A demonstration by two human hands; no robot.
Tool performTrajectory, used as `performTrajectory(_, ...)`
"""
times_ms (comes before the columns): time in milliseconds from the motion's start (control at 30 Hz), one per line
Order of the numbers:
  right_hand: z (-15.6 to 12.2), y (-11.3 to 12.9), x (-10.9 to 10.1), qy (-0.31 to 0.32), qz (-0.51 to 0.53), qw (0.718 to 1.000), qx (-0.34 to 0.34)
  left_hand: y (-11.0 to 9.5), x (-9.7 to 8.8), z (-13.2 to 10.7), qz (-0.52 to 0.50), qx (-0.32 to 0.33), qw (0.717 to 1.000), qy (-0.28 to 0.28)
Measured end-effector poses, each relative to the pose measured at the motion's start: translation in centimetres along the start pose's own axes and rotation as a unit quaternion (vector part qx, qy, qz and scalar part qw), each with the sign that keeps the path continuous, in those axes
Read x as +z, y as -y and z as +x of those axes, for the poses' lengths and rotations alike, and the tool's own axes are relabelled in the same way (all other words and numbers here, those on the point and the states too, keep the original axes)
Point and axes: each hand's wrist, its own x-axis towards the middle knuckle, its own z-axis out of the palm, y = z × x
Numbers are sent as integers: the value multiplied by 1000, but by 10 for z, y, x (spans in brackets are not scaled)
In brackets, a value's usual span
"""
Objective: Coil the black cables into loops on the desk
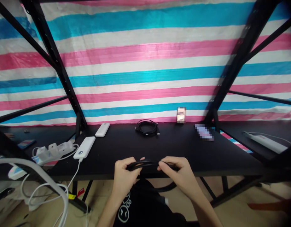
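Note:
Both of my hands hold a black cable (148, 164) at the near edge of the black table (164, 148). My left hand (124, 173) is closed round the cable's left end. My right hand (177, 171) pinches its right part between thumb and fingers. A short stretch of cable runs between the two hands, and a loop of it hangs down below the table edge. A second black cable (147, 127), coiled, lies at the back of the table, apart from my hands.
Two white power banks (85, 147) (102, 129) lie on the left of the table, one with a white lead. A power strip with white chargers (53, 151) sits further left. Black frame posts (65, 78) (230, 78) stand before a striped tarp. A small box (181, 114) stands at the back.

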Motion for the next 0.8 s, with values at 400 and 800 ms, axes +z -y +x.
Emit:
performTrajectory(400, 11, -32, 12, -34, 243, 967, 73, 20, 0, -1, -247, -66, 951, -177)
performTrajectory(800, -6, -29, 45, -121, 434, 892, 27, 38, 36, 0, -376, -170, 883, -222)
